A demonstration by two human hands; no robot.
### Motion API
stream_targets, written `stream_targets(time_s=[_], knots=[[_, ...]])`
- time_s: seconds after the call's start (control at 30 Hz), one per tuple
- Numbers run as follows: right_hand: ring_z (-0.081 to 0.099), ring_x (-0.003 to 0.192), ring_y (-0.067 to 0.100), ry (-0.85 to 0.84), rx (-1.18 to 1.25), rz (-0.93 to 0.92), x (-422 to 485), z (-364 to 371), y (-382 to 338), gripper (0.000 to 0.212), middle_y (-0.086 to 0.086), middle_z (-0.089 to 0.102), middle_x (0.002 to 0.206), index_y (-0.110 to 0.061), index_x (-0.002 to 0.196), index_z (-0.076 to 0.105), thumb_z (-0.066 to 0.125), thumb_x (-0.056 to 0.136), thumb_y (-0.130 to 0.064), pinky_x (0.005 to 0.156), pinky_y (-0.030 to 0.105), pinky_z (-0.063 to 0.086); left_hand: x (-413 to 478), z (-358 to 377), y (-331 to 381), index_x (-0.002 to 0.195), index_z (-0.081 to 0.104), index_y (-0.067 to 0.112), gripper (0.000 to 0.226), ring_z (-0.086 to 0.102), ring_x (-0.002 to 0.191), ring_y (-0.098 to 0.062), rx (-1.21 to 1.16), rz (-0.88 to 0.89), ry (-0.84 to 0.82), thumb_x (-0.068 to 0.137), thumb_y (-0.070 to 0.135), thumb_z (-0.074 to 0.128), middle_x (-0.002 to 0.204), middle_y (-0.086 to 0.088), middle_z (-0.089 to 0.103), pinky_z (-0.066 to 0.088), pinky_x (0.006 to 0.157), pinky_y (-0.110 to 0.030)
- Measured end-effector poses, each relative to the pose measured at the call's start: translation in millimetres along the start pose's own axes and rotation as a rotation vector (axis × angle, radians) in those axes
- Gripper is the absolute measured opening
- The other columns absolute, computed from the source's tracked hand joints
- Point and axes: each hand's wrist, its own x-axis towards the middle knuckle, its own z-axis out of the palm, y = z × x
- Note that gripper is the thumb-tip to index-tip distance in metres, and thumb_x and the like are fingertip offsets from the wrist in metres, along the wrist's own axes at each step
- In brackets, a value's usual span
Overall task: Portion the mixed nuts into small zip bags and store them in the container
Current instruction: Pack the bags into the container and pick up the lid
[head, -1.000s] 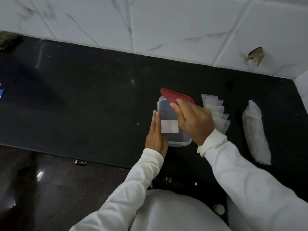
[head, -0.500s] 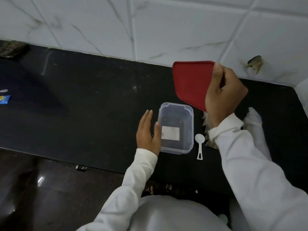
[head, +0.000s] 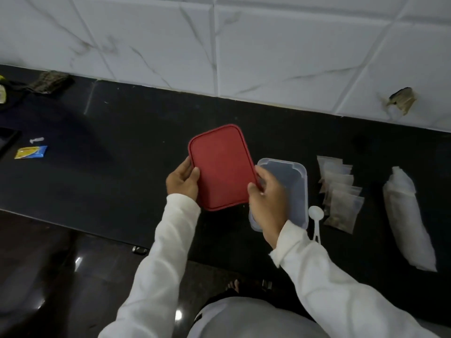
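While the left hand [head: 182, 182] and right hand [head: 267, 200] pinch the red lid [head: 220, 167] by opposite edges, it should go flat on the counter [head: 122, 179] left of the open container [head: 297, 186], away from the zip bags [head: 341, 191]

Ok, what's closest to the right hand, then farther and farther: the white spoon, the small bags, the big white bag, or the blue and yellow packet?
The right hand holds the red lid.
1. White spoon, just to its right.
2. Small bags, further right.
3. Big white bag, far right.
4. Blue and yellow packet, far left.
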Motion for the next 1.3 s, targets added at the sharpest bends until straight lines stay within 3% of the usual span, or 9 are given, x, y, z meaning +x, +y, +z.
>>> stream_targets(time_s=[0.13,0.27,0.43,0.6,0.77,1.07,1.13,1.2,1.3], knots=[[0.06,0.103,0.007,-0.228,-0.122,0.059,4.5,27.7,10.8,0.036,-0.01,0.061,0.114,-0.03,0.126,0.055,0.055,0.092,-0.019,0.092,0.031,0.053,21.6,-27.5,-11.8,0.136,0.056,0.007,0.04,0.06,0.113,-0.015,0.223,-0.039,-0.004,0.098,0.0,0.055,0.128,-0.006,0.063,0.045,0.103,-0.026],[0.064,0.097,0.012,-0.301,-0.083,0.25,1.2,51.0,24.5,0.027,-0.004,0.064,0.114,-0.032,0.115,0.058,0.058,0.089,-0.024,0.087,0.034,0.056,36.9,-38.3,-32.2,0.129,0.064,0.012,0.034,0.062,0.113,-0.019,0.428,-0.087,0.029,0.097,0.005,0.058,0.117,-0.002,0.068,0.045,0.105,-0.03],[0.059,0.109,0.02,-0.29,-0.122,0.422,-0.9,72.8,36.5,0.062,0.003,0.054,0.13,-0.019,0.139,0.043,0.062,0.081,-0.03,0.093,0.036,0.052,34.0,-32.8,-46.9,0.126,0.067,0.014,0.033,0.062,0.117,-0.024,0.567,-0.135,0.078,0.099,0.004,0.052,0.125,-0.007,0.067,0.04,0.094,-0.019],[0.035,0.138,0.028,-0.238,-0.187,0.509,4.1,77.1,37.2,0.083,0.005,0.028,0.155,-0.015,0.155,0.011,0.06,0.089,-0.027,0.11,0.041,0.037,32.7,-25.5,-52.9,0.126,0.067,0.013,0.03,0.06,0.12,-0.027,0.575,-0.147,0.073,0.101,0.011,0.051,0.13,-0.011,0.064,0.041,0.104,-0.024],[0.032,0.139,0.029,-0.215,-0.165,0.52,5.5,79.4,37.5,0.083,0.006,0.026,0.156,-0.016,0.154,0.006,0.057,0.09,-0.024,0.112,0.042,0.034,28.9,-19.9,-54.9,0.125,0.068,0.015,0.031,0.06,0.121,-0.026,0.547,-0.152,0.094,0.1,0.008,0.05,0.131,-0.009,0.063,0.042,0.107,-0.025],[0.033,0.138,0.031,-0.225,-0.188,0.43,-5.3,75.8,19.9,0.073,0.007,0.025,0.155,-0.009,0.145,0.028,0.061,0.082,-0.027,0.108,0.046,0.039,16.1,-18.4,-44.2,0.129,0.065,0.014,0.032,0.059,0.123,-0.023,0.546,-0.14,0.106,0.099,0.013,0.054,0.133,-0.007,0.063,0.04,0.103,-0.022],[0.03,0.14,0.027,-0.232,-0.137,0.365,-10.8,66.7,6.6,0.068,0.002,0.026,0.154,-0.013,0.143,0.031,0.061,0.085,-0.028,0.11,0.042,0.036,8.4,-14.1,-31.8,0.13,0.065,0.015,0.033,0.059,0.122,-0.02,0.543,-0.057,0.096,0.099,0.015,0.055,0.132,-0.004,0.064,0.04,0.101,-0.02],[0.024,0.144,0.02,-0.257,-0.095,0.291,-15.5,51.3,-9.3,0.072,-0.004,0.018,0.158,-0.018,0.151,0.022,0.059,0.09,-0.029,0.113,0.038,0.032,-3.1,-2.5,-13.0,0.128,0.067,0.017,0.032,0.061,0.115,-0.011,0.521,0.069,0.064,0.098,0.016,0.056,0.127,0.0,0.067,0.04,0.095,-0.012],[0.031,0.14,0.013,-0.215,-0.02,0.15,-17.4,10.0,-37.5,0.068,-0.005,0.027,0.155,-0.028,0.151,0.025,0.059,0.092,-0.03,0.111,0.035,0.035,-26.8,30.6,15.1,0.123,0.069,0.02,0.029,0.061,0.105,-0.001,0.407,0.256,-0.029,0.097,0.016,0.058,0.119,0.006,0.069,0.043,0.093,-0.012]])
